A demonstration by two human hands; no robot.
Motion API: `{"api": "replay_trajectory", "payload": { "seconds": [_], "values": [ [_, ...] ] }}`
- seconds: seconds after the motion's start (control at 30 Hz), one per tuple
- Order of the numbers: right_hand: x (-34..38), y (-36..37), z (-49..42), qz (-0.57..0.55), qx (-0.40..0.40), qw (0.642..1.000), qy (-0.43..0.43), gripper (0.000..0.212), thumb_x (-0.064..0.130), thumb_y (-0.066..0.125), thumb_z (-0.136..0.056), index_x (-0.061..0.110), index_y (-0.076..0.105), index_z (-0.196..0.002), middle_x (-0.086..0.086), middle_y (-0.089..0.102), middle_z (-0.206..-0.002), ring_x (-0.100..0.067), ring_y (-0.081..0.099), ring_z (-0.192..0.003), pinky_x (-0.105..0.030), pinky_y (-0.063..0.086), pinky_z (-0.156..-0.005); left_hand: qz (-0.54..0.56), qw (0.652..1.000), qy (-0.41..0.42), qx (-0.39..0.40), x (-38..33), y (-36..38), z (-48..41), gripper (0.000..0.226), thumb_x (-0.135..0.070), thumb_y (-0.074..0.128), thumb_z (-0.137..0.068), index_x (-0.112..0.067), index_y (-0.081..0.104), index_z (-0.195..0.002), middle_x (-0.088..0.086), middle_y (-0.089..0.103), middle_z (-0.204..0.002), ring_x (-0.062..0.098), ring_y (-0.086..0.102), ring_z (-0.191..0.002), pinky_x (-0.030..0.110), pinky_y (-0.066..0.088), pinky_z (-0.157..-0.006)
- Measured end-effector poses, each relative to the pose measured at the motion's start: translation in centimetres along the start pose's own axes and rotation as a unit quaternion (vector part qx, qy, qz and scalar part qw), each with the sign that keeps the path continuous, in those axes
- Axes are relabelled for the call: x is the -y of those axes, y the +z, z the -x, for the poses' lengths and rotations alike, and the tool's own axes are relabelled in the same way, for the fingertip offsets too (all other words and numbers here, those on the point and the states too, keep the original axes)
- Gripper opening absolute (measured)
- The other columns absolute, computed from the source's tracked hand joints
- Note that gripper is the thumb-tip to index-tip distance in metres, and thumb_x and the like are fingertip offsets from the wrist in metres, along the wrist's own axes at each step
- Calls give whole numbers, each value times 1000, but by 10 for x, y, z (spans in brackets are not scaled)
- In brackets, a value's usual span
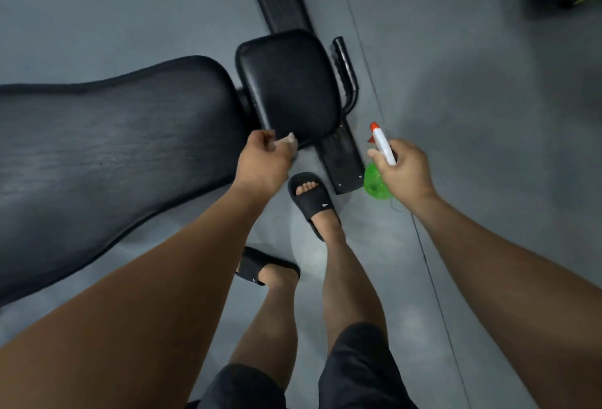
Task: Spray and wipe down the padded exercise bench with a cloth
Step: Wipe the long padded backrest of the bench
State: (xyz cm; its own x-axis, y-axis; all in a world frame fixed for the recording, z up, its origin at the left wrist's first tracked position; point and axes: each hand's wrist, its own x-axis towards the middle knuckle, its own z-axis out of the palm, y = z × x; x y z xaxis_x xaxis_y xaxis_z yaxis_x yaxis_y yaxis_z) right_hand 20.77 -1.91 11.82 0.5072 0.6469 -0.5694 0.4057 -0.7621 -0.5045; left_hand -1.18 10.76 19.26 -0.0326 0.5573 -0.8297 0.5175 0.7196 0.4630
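While the green spray bottle [375, 184] was gripped round its neck by the right hand [404, 172], off to the side, a pale cloth [288, 140] was pinched in the curled left hand [265, 161] at the near edge of the seat pad [288, 86]. Firm, overlapping strokes were called for, carried outward across the seat, with the long back pad [114, 148] alongside not to be skipped.

The left forearm [195, 245] and right forearm [488, 245] reach forward and down, the left hand [265, 164] curled and pinching a cloth [288, 140], the right hand [405, 171], well apart from it, wrapped round a spray bottle [382, 145], knuckles upward.
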Motion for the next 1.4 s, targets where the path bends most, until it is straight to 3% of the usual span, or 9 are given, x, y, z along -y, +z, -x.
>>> {"api": "replay_trajectory", "payload": {
  "seconds": [0.17,0.33,0.53,0.77,0.9,1.03,1.13,1.27,1.4],
  "values": [
    [-50,23,-11,-44,-27,995,84,14,22,67,-94,15,78,-97,-1,71,-89,-19,65,-86,-22,44,-74,-45,997,-8,57,10,43,-20,35,-36,70,-94,-23,55,-122,-3,69,-110,14,69,-98,28,57,-78],
    [-88,64,-57,-31,-62,983,169,19,25,65,-89,8,74,-84,-13,63,-78,-28,61,-78,-32,39,-65,-39,997,-19,64,40,69,-43,7,-16,65,-96,-17,60,-99,1,63,-74,5,54,-46,23,47,-49],
    [-117,107,-96,-39,-38,969,241,19,21,69,-90,9,78,-101,-15,69,-89,-27,65,-86,-25,40,-72,-73,997,18,6,84,76,-64,15,-18,69,-88,-31,61,-91,3,63,-104,20,64,-76,35,58,-64],
    [-106,90,-76,6,-27,962,273,40,37,74,-90,8,71,-117,-16,70,-116,-34,65,-109,-33,48,-90,120,990,-69,9,94,46,-40,9,-11,64,-96,-11,63,-105,2,74,-81,15,65,-63,31,55,-57],
    [-36,79,-40,-16,-79,988,135,22,22,58,-89,9,71,-100,-15,72,-109,-33,66,-108,-37,51,-95,184,979,-91,4,81,5,-30,22,-9,69,-91,-7,63,-111,3,72,-84,15,67,-68,30,56,-64],
    [66,85,12,-81,53,993,-65,21,6,56,-92,24,67,-90,8,69,-89,-15,67,-89,-21,52,-83,220,973,-69,17,74,-42,-15,19,-7,68,-89,-10,63,-106,10,68,-95,22,65,-82,32,56,-70],
    [145,99,37,-139,209,966,-55,16,14,57,-98,24,70,-101,7,71,-96,-9,67,-87,-25,57,-72,306,950,-43,41,70,-81,1,19,-6,63,-80,-11,60,-98,14,64,-97,26,64,-89,37,54,-77],
    [231,123,61,-123,314,938,-80,21,47,60,-91,36,71,-105,6,72,-103,-20,70,-97,-59,59,-81,376,927,4,13,75,-152,25,23,7,55,-86,-9,57,-103,14,66,-101,31,64,-100,51,53,-93],
    [291,158,89,-97,312,935,-135,28,54,71,-78,34,65,-97,9,66,-92,-13,66,-93,-50,57,-92,380,922,11,-69,90,-217,51,23,-6,63,-74,-14,62,-96,9,67,-96,27,65,-96,53,51,-98]
  ]
}}
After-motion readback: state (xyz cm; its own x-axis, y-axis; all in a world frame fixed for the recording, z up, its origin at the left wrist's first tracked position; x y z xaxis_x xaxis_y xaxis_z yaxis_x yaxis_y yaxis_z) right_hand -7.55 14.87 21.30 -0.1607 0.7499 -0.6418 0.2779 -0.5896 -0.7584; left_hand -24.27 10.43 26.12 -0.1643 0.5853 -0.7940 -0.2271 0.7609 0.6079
